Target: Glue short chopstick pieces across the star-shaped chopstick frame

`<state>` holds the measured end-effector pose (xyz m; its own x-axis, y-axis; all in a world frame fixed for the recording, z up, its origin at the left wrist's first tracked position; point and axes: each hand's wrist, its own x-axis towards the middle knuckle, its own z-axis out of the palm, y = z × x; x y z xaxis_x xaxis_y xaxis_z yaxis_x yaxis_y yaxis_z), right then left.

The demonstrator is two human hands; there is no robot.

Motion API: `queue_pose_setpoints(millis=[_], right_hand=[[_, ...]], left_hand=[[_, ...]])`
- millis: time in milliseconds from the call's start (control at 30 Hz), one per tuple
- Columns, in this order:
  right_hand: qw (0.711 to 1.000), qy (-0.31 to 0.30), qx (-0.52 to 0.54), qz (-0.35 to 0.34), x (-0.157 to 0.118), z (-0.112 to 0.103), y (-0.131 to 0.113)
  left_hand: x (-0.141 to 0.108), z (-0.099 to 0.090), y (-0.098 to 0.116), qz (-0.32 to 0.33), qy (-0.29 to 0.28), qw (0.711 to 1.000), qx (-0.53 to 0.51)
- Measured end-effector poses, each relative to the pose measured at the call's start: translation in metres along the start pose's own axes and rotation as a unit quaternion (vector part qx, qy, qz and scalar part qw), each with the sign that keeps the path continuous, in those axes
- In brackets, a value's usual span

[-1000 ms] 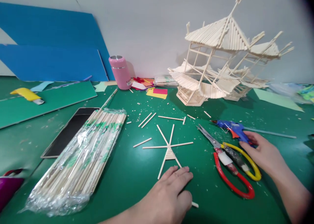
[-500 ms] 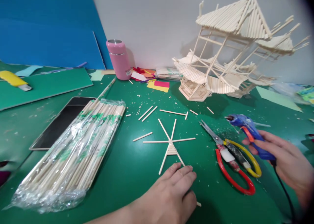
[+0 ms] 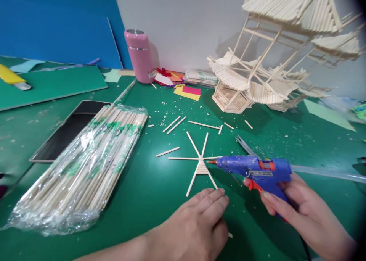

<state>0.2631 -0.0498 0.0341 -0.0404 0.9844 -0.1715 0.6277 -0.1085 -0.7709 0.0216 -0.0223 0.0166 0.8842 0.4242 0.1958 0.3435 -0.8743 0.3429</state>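
swung inward from the right since the earlier frame, the gun (image 3: 240,165) now reaches over the scissors (image 3: 246,145), its tip (image 3: 212,162) just beside the hub of the star (image 3: 202,169). the left hand (image 3: 197,219) and the star look much as they were against each other. the star lies flat on the table (image 3: 160,200), mid-scene, with the bag (image 3: 97,165) to its left and the model (image 3: 288,9) far right.

the right hand (image 3: 309,211) is wrapped around the gun's grip, fingers by the trigger (image 3: 253,184). the left hand is palm down on the near side, fingertips at the end of the star's near-right arm; whether it pinches anything underneath i cannot tell. a stick end (image 3: 230,235) shows just past it, to the right.

the star looks almost weightless: thin arms, stiff along their length but likely weak where they meet, and apt to skid or twist on the smooth table. the outer arm ends seem the best place to steady it, with light pressure, away from the hub and the hot tip. the gun is surely the heavier piece, rigid, best held by the grip, with the rod (image 3: 326,173) sticking out behind and likely to catch on things.
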Motion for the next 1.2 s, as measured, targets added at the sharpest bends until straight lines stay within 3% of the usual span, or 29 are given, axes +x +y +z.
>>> queue_pose_setpoints(millis=[100,300,500,667,1000,1200], right_hand=[[0.998,0.025,-0.057,-0.027,-0.004,0.003,0.004],[0.991,0.017,-0.119,-0.062,-0.004,0.001,0.008],[0.993,0.043,-0.107,-0.025,-0.006,0.007,-0.008],[0.992,0.045,-0.118,-0.01,-0.008,0.015,-0.016],[0.98,-0.039,-0.178,-0.077,-0.007,0.005,0.012],[0.973,-0.029,-0.206,-0.096,-0.006,0.009,0.008]], left_hand=[[0.0,0.001,-0.001,0.017,-0.004,1.0,0.006],[-0.001,0.01,-0.002,0.013,0.033,0.999,0.018],[-0.003,0.019,0.0,-0.01,0.123,0.99,0.065],[-0.003,0.017,-0.002,0.015,0.107,0.991,0.077],[-0.004,0.028,0.0,0.007,0.142,0.986,0.088],[-0.002,0.031,0.001,0.014,0.147,0.985,0.089]])
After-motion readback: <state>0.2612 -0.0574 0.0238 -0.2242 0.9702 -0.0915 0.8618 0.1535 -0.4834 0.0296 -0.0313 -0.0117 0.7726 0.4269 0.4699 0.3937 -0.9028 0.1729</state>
